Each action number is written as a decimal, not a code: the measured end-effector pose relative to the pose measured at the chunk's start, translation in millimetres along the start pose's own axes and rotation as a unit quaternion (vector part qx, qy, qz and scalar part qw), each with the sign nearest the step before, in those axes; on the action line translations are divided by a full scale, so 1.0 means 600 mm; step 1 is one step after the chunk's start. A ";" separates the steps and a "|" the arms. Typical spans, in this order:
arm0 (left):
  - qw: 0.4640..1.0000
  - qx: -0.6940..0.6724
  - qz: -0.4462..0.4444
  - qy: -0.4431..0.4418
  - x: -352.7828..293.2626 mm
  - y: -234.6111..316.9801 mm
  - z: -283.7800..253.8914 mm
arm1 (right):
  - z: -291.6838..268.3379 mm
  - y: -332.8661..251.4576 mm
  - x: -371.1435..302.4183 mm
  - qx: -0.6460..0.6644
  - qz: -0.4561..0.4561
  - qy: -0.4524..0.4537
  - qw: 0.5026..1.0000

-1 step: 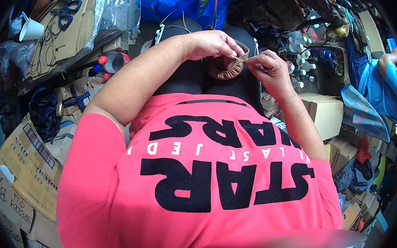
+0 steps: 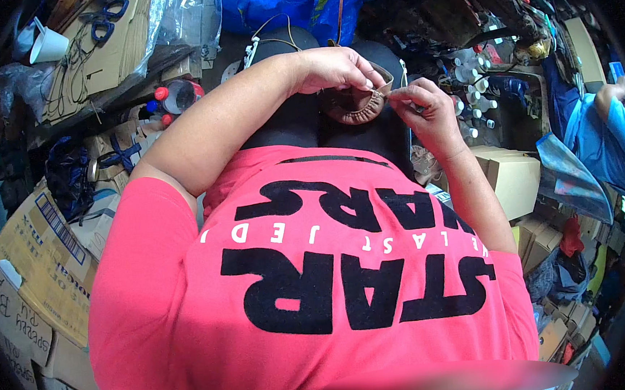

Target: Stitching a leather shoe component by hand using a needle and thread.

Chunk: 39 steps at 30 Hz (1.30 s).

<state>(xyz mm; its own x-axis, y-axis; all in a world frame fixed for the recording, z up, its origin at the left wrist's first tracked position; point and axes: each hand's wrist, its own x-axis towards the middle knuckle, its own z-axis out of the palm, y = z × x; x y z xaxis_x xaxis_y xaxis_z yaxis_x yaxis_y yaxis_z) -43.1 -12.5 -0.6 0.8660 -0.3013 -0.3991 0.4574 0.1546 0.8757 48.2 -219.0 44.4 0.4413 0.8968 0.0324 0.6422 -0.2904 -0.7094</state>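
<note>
A brown leather piece [image 2: 365,111] with a puckered, gathered edge and a hollow middle rests over my dark-trousered lap. It looks like a shoe upper. My left hand [image 2: 344,71] reaches in from the left and pinches its rim between thumb and fingers. Just right of the same rim is my right hand [image 2: 424,107], fingers curled and thumb pressed to the forefinger. Something small and dark shows in that grip, too small to name. Its fingertips are close to the puckered edge; whether they touch it is hard to tell.
Scissors [image 2: 102,30] and a white cup [image 2: 49,44] lie on cardboard at the upper left. A blue bag [image 2: 292,8] stands ahead. Several small bottles [image 2: 473,86] and a cardboard box [image 2: 509,181] are on the right. Another person's blue sleeve [image 2: 598,128] shows far right.
</note>
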 end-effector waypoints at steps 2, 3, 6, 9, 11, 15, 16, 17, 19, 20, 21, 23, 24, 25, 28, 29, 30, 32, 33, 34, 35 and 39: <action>1.000 -0.001 0.003 -0.010 0.003 -0.002 0.000 | -0.003 -0.006 0.000 -0.014 0.005 -0.004 1.000; 1.000 -0.002 0.008 -0.019 0.004 -0.004 0.000 | -0.004 -0.008 0.000 -0.045 0.004 -0.016 0.999; 1.000 -0.001 0.010 -0.028 0.008 -0.009 0.000 | -0.010 -0.023 0.006 -0.112 -0.011 -0.044 0.993; 0.999 0.015 0.009 -0.032 0.012 -0.012 0.002 | -0.019 -0.043 0.017 -0.188 -0.044 -0.075 0.978; 0.999 0.028 0.012 -0.037 0.013 -0.006 0.005 | -0.024 -0.052 0.025 -0.227 -0.063 -0.092 0.968; 0.998 0.047 -0.012 -0.039 0.016 -0.005 0.008 | -0.030 -0.062 0.044 -0.284 -0.069 -0.167 0.942; 0.997 0.060 -0.014 -0.042 0.018 -0.006 0.007 | -0.031 -0.066 0.051 -0.292 -0.075 -0.194 0.933; 0.997 0.060 -0.015 -0.042 0.019 -0.008 0.005 | -0.032 -0.072 0.058 -0.303 -0.078 -0.206 0.927; 0.995 0.047 -0.011 -0.093 0.019 -0.008 0.002 | -0.032 -0.061 0.068 -0.289 -0.085 -0.217 0.929; 0.994 0.047 -0.011 -0.094 0.018 -0.008 0.003 | -0.033 -0.055 0.072 -0.276 -0.092 -0.228 0.929; 0.992 0.087 0.026 -0.088 0.016 -0.007 0.003 | -0.033 -0.049 0.074 -0.224 -0.121 -0.213 0.943; 0.986 0.127 0.064 -0.084 0.014 -0.001 0.005 | -0.030 -0.033 0.075 -0.191 -0.101 -0.231 0.949; 0.979 0.185 0.072 -0.050 0.015 0.003 0.007 | -0.028 -0.026 0.075 -0.157 -0.083 -0.249 0.952; 0.967 0.243 0.079 -0.014 0.016 0.004 0.008 | -0.025 -0.017 0.076 -0.157 -0.083 -0.249 0.952; 0.967 0.231 0.104 0.021 0.010 -0.001 0.006 | -0.025 -0.002 0.074 -0.098 -0.030 -0.271 0.957; 0.967 0.231 0.103 0.022 0.009 0.000 0.004 | -0.028 0.000 0.072 -0.062 0.025 -0.250 0.966; 0.960 0.263 0.091 0.037 0.009 0.002 0.001 | -0.031 0.002 0.071 -0.026 0.079 -0.227 0.970; 0.951 0.296 0.077 0.052 0.012 0.000 -0.004 | -0.040 -0.004 0.076 -0.056 0.055 -0.203 0.976; 0.955 0.278 0.089 0.056 0.016 -0.005 -0.005 | -0.040 -0.011 0.079 -0.080 0.032 -0.208 0.974; 0.958 0.261 0.102 0.059 0.019 -0.006 -0.004 | -0.040 -0.016 0.081 -0.105 0.010 -0.212 0.972; 0.958 0.262 0.101 0.058 0.019 -0.009 -0.004 | -0.040 -0.019 0.084 -0.113 0.001 -0.214 0.970; 0.955 0.245 0.140 0.088 0.018 -0.020 0.000 | -0.029 -0.013 0.082 -0.096 0.005 -0.214 0.972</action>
<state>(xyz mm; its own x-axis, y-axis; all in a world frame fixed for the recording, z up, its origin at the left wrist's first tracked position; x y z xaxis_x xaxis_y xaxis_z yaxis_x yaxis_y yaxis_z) -39.3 -17.3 -15.4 0.9808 -0.1427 -0.1329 0.0913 -0.2665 0.9595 76.0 -178.7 63.7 0.1732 0.9385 -0.2985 0.7623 -0.3197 -0.5628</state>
